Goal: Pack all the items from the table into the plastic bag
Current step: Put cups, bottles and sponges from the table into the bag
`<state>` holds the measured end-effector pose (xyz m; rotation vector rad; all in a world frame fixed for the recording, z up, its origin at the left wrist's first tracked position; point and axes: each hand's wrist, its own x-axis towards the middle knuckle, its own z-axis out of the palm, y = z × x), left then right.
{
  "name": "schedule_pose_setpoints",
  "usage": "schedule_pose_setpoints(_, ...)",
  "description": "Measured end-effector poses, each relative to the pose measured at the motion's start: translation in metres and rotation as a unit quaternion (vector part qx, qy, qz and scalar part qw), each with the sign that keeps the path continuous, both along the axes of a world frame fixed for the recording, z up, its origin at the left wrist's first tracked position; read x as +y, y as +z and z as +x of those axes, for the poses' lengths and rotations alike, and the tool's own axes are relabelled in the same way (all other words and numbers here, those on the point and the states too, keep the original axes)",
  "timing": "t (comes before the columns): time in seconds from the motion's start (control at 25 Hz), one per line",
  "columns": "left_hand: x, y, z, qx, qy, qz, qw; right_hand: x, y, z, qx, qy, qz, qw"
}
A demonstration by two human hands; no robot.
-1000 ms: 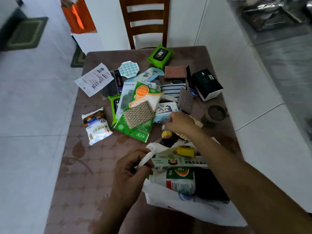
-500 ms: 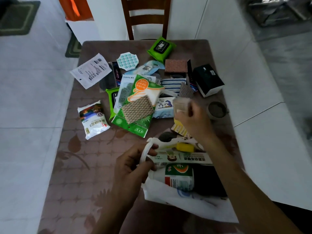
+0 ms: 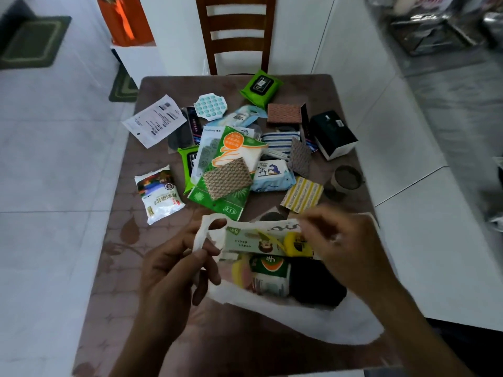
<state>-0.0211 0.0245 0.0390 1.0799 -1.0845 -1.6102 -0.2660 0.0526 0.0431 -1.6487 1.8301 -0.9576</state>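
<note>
Left hand [image 3: 174, 265] grips one plastic bag [image 3: 299, 317]; two green wipe packs [image 3: 260, 85].

My right hand [image 3: 337, 240] is smeared by motion over the mouth of the plastic bag [image 3: 299, 317], so I cannot tell what its fingers are doing. The bag's near wall hides the lower parts of what lies inside. Both my forearms run off the bottom edge. At the table's [image 3: 114, 295] far edge, the chair [image 3: 236, 44] is cropped at the top.
</note>
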Motion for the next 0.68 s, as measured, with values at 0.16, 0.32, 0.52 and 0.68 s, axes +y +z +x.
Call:
schedule_pose_setpoints(0.16,0.002,-0.01,-0.009,-0.065,0.025,-0.004,0.998,-0.091,-0.061,-0.022,0.114,0.088,0.232,0.962)
schedule_pose_setpoints(0.32,-0.001,-0.02,-0.009,-0.11,0.047,0.009,0.993,-0.118,-0.145,-0.017,0.242,0.23,0.382,0.862)
schedule_pose_setpoints(0.52,-0.005,-0.019,-0.011,-0.075,0.057,0.053,0.994,-0.147,-0.192,-0.016,0.317,0.234,0.333,0.857)
schedule_pose_setpoints(0.68,-0.007,-0.016,-0.017,-0.079,0.051,0.045,0.995,-0.16,-0.21,-0.013,0.342,0.243,0.356,0.835)
